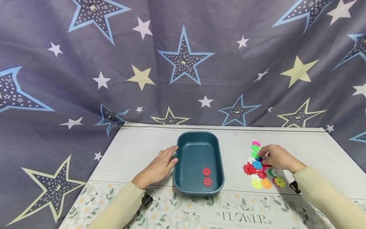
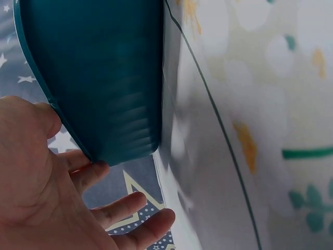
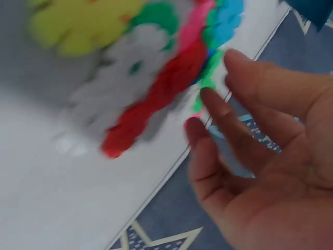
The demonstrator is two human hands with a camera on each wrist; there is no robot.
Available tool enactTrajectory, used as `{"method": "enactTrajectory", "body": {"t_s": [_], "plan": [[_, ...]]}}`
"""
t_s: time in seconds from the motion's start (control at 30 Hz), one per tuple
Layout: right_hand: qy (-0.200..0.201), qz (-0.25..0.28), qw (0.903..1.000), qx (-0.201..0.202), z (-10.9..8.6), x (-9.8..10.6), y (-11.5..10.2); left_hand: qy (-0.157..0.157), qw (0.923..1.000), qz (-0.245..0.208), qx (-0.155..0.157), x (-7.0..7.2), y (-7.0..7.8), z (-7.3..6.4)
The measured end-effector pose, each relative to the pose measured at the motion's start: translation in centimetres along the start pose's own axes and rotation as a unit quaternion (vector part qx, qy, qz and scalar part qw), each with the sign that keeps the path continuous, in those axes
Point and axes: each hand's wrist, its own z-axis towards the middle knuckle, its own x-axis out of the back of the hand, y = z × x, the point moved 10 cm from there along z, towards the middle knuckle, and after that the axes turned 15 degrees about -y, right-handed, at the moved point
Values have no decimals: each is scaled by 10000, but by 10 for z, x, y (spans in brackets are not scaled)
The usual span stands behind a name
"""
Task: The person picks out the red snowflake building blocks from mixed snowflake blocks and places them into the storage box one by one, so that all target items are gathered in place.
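A dark teal rectangular tub (image 1: pixel 198 159) stands on the table with two red notched plastic discs (image 1: pixel 207 176) lying in its near right part. My left hand (image 1: pixel 158 167) is at the tub's left side, thumb and fingertips touching its rim, as the left wrist view also shows. To the right lies a loose pile of colourful flower-shaped discs (image 1: pixel 256 164), some overlapping. Above the pile's right side is my right hand (image 1: pixel 278 157), fingers bent and apart from the thumb. In the right wrist view, a row of red discs (image 3: pixel 156 99) lies near the fingertips; no disc shows in the grasp.
A white cloth (image 1: pixel 143 140) covers the table, with a floral printed strip (image 1: pixel 171 210) along the near side. Behind the table hangs a grey curtain (image 1: pixel 183 95) with stars. Each wrist carries a small black device (image 1: pixel 147 200).
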Motion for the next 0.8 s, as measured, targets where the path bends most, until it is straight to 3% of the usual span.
{"method": "enactTrajectory", "body": {"t_s": [0.2, 0.4, 0.63, 0.8], "plan": [[-151, 117, 9990, -407, -7, -9, 27, 51, 10000, -21, -49, 0, 1, 0], [258, 183, 9995, -73, -9, -4, 25, 53, 10000, -28, -54, 1, 1, 1], [688, 136, 9960, 562, -10, 15, -3, 92, 9999, -41, -117, 2, 3, -1], [742, 145, 9887, 1295, -8, 23, -48, 80, 9999, -76, -114, 2, 3, -1]]}}
